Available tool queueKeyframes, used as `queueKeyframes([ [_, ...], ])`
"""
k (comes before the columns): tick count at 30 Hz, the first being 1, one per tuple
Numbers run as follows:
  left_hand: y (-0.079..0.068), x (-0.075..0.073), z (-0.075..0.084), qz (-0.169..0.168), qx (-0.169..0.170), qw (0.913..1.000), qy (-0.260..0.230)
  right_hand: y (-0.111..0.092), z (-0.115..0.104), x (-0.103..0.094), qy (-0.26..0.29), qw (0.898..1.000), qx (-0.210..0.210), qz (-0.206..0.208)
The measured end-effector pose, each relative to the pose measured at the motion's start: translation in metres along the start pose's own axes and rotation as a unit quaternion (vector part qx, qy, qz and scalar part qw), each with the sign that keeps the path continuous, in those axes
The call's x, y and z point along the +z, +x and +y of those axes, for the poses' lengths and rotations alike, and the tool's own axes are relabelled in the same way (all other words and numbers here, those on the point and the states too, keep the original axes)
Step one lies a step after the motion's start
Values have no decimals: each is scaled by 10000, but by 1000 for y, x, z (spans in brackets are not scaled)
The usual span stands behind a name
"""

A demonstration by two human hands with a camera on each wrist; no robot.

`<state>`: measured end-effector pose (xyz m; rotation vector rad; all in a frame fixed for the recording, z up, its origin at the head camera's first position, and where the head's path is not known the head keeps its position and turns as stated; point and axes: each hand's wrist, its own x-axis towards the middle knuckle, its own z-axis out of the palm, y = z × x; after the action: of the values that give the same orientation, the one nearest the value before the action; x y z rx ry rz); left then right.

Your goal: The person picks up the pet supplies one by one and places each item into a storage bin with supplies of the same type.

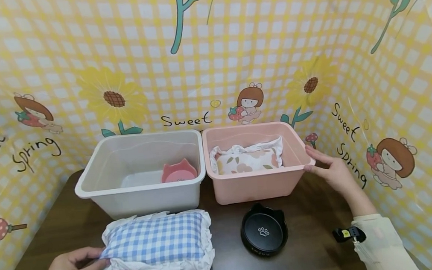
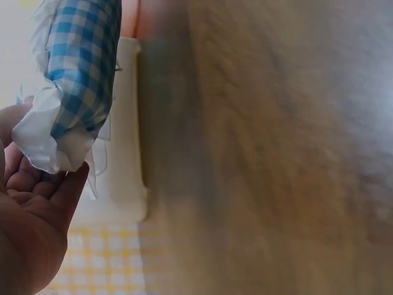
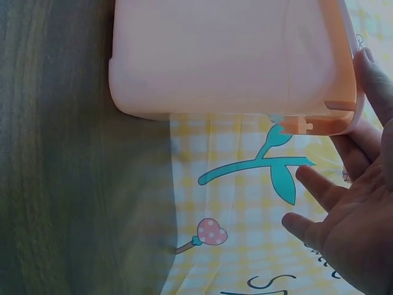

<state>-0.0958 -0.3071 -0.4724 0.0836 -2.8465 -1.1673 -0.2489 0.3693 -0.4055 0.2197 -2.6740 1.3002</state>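
Observation:
At the lower left, my left hand (image 1: 71,267) pinches the left end of a blue-and-white checked pillow (image 1: 157,238) with a white ruffled edge. The left wrist view shows thumb and fingers on either side of that ruffled end. Over on the right, my right hand (image 1: 333,172) has its thumb and fingers at the right front corner of the pink bin (image 1: 257,187). In the right wrist view the thumb lies over the rim, with other fingers spread below. Inside this bin lies a floral pillow (image 1: 247,160) with a white ruffle.
A whitish bin (image 1: 148,201) stands left of the pink one, holding a pink cat-eared bowl (image 1: 179,171). In front of the pink bin, a black cat-eared bowl (image 1: 264,230) with a paw print sits on the dark wooden table (image 1: 227,262). Yellow checked cloth (image 1: 211,75) hangs behind.

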Motion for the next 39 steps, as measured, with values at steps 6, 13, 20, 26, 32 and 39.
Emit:
queueKeyframes([
  [6, -2, -7, 13, 183, 363, 9987, -320, -2, 5, 0, 131, 9997, 158, 102],
  [13, -4, -24, 26, 314, 919, 9943, -432, -6, 8, 5, 363, 9988, 281, 175],
  [20, -9, -31, 43, 477, 1280, 9889, -592, -4, 10, 3, 221, 9996, 140, 141],
  [26, -7, -40, 62, 358, 1999, 9756, -837, -3, 11, 4, 211, 9996, 126, 131],
  [32, 1, -49, 83, 370, 2371, 9673, -820, -2, 7, 3, 149, 9997, 155, 112],
  [39, 12, -57, 113, 467, 2254, 9697, -814, -1, 3, 3, 147, 9998, 108, 122],
])
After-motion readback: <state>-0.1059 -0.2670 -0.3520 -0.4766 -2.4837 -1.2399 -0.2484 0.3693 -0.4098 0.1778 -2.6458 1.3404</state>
